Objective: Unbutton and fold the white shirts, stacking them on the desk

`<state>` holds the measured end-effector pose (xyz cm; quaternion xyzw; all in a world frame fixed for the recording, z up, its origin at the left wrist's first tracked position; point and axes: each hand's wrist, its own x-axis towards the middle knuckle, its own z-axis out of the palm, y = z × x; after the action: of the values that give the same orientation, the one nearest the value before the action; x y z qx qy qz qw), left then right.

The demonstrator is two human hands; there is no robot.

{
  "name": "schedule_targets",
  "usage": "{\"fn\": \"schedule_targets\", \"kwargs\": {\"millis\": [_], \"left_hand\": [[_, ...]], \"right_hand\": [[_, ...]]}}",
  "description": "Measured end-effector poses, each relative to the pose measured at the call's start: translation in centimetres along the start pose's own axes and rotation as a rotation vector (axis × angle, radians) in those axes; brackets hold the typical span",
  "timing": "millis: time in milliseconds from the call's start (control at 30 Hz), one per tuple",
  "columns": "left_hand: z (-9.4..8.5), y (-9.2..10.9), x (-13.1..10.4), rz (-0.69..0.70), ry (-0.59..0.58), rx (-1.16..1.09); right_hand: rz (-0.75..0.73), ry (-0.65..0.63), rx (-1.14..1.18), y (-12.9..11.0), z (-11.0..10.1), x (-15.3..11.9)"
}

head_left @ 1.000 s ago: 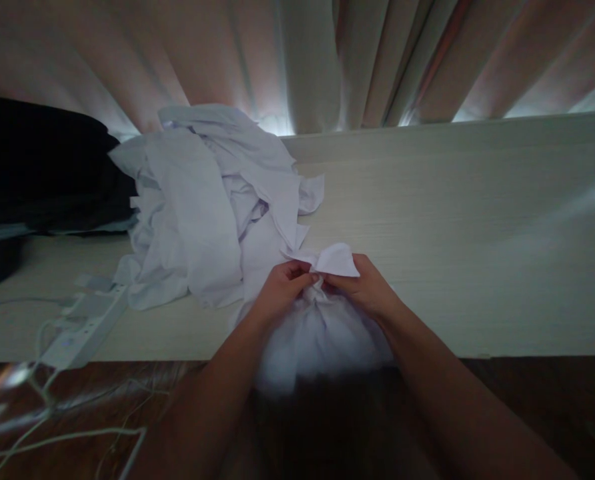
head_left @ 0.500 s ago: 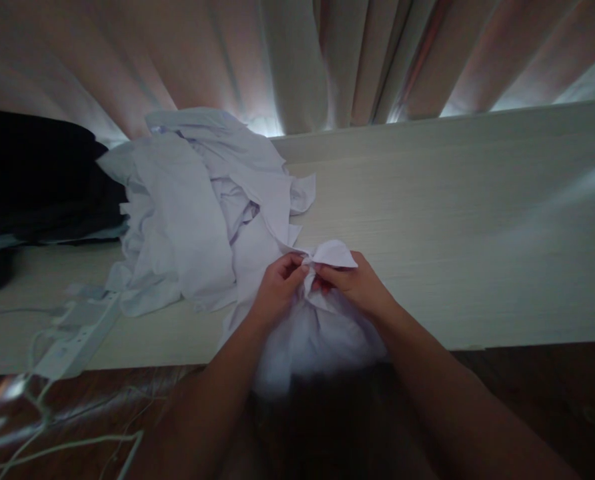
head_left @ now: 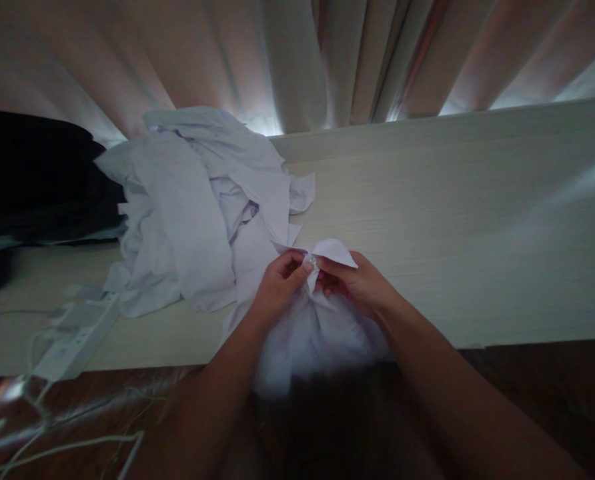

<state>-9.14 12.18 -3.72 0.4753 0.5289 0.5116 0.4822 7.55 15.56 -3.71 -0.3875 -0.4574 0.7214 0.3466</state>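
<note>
Crumpled white clothes (head_left: pixel 177 220) lie heaped at left, unfolded. The left hand's (head_left: pixel 281 283) fingers and the right hand's (head_left: pixel 361 283) pinch a white garment (head_left: pixel 322 337), apparently a shirt, still bunched and loose, reaching past the front edge of the counter (head_left: pixel 452 233), which extends broadly rightward, leaving elbow room.

Your bare left arm (head_left: pixel 232 357) and right arm (head_left: pixel 437 360) reach forward from the lower edge and slant inward. Your left hand (head_left: pixel 279 283) and right hand (head_left: pixel 360 283) meet close together in front of you, digits pointing toward each other. The left thumb (head_left: pixel 302 272) presses against its curled index finger; the right hand's lower fingers (head_left: pixel 328 288) bend inward, both grips pinched.
</note>
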Motion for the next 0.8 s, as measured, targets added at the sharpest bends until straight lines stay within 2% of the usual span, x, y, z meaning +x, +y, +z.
{"fn": "schedule_targets", "kwargs": {"millis": [200,367,500,600,800], "left_hand": [[-0.1,1.1,-0.3,-0.037,-0.041,-0.028],[-0.6,1.8,-0.5,0.0,-0.071,0.073],[-0.9,1.6,-0.6,0.046,-0.019,0.137],[-0.8,1.5,-0.7,0.067,0.003,0.166],[-0.1,1.4,-0.8,0.09,0.091,0.198]], "right_hand": [[-0.09,0.092,-0.001,-0.1,0.9,-0.2],[-0.151,0.137,-0.1,0.1,0.8,-0.1],[-0.23,0.134,-0.194,-0.1,0.4,-0.2],[-0.256,0.19,-0.245,-0.1,0.5,-0.2],[-0.221,0.304,-0.125,0.6,1.6,0.0]]}}
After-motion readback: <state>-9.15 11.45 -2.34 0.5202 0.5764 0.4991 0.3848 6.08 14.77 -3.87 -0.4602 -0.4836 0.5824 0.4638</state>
